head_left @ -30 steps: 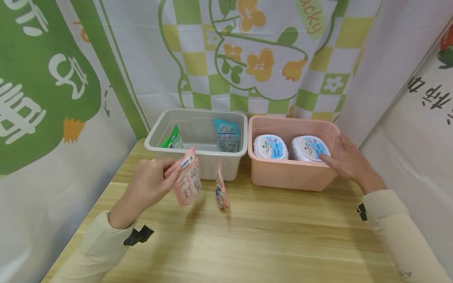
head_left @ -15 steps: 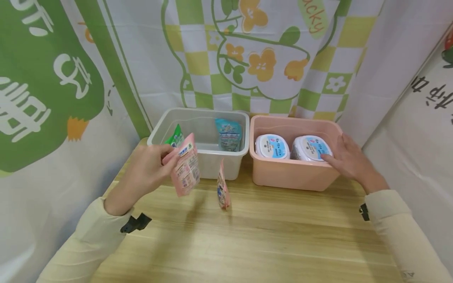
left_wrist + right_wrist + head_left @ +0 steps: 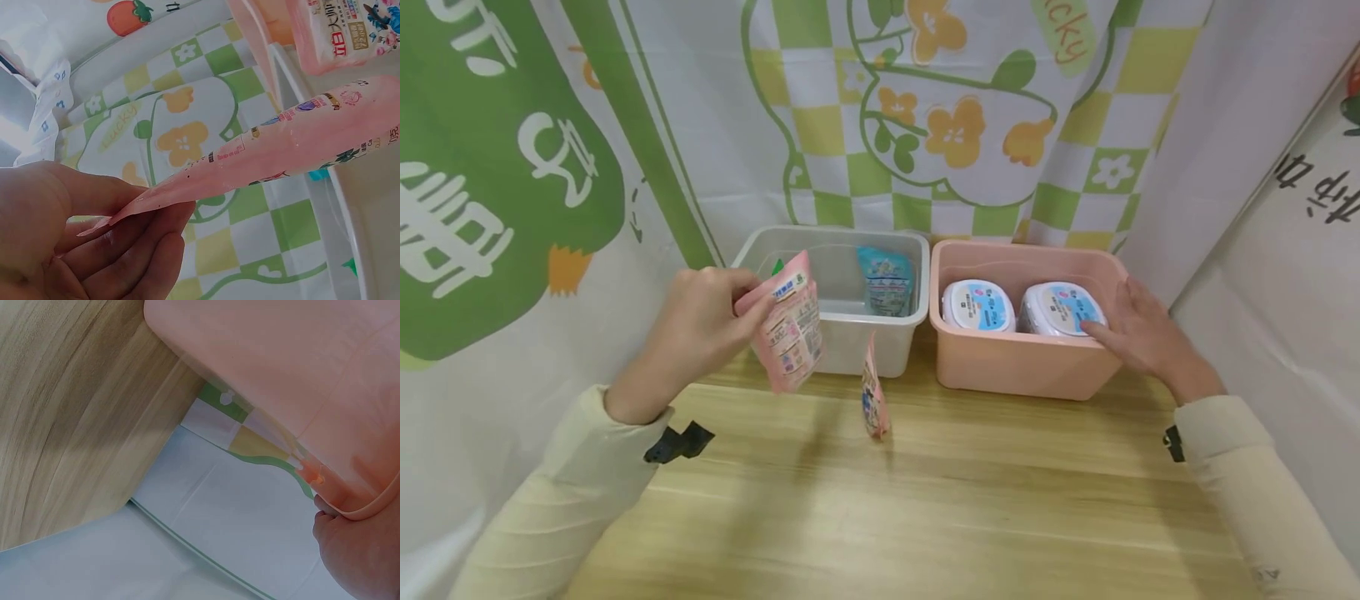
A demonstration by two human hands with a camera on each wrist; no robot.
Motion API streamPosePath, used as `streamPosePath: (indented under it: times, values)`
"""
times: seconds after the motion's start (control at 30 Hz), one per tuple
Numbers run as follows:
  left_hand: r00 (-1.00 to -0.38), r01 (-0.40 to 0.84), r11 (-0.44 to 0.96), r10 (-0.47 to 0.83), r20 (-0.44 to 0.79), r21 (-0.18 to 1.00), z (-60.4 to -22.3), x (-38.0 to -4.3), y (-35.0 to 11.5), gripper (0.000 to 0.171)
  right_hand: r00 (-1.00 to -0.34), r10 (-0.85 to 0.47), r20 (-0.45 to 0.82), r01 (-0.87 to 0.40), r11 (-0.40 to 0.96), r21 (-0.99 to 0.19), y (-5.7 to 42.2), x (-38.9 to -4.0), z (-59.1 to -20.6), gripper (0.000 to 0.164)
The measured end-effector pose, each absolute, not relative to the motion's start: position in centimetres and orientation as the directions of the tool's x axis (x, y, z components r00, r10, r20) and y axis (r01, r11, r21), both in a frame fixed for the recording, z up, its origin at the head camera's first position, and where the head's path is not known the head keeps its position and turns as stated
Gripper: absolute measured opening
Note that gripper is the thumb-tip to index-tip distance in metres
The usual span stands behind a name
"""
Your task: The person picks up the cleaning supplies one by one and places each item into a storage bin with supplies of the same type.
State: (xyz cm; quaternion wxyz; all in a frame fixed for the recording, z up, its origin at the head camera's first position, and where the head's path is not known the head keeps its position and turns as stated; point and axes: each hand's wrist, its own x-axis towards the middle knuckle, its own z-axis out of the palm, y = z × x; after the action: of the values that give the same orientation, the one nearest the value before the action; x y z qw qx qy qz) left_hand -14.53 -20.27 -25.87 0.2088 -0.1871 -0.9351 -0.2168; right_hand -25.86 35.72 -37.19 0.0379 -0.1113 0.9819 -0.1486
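With the light grey bin (image 3: 880, 346) as landmark, the wood-grained counter (image 3: 970, 500) is seen extending in front of it. Before the bin's right half, an upright pink pouch (image 3: 874, 400) is stood nearly edge-on on the counter. Before its left end, a printed pink pouch (image 3: 790, 333) is held raised, the near left corner of the bin being partly hidden; the pouch's upper edge is pinched between thumb and fingers of the left hand (image 3: 700, 312). Just right of the bin, a pink bin (image 3: 1015, 367) is placed, its far right rim being touched by the right hand (image 3: 1153, 337), fingers extended. Two white tubs (image 3: 979, 306) are contained there. Within the grey bin, a green packet (image 3: 778, 266) is mostly hidden at left, and a blue packet (image 3: 886, 283) is lodged at right. Behind it, a checked curtain (image 3: 820, 125) is hung.
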Motion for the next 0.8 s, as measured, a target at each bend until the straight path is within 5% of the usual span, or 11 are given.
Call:
streamPosePath:
  times: [0.17, 0.8]
  values:
    - [-0.861, 0.422, 0.840, 0.254, 0.441, 0.341, -24.6, -14.8, -20.5, 0.020, -0.972, -0.224, -0.069, -0.196, 0.937, -0.288, 35.7, -25.9, -37.0, 0.111]
    - [-0.896, 0.340, 0.878, 0.194, 0.398, 0.336, -20.9, -15.9, -20.7, 0.023, -0.971, -0.231, -0.057, -0.206, 0.936, -0.286, 35.8, -26.0, -37.1, 0.111]
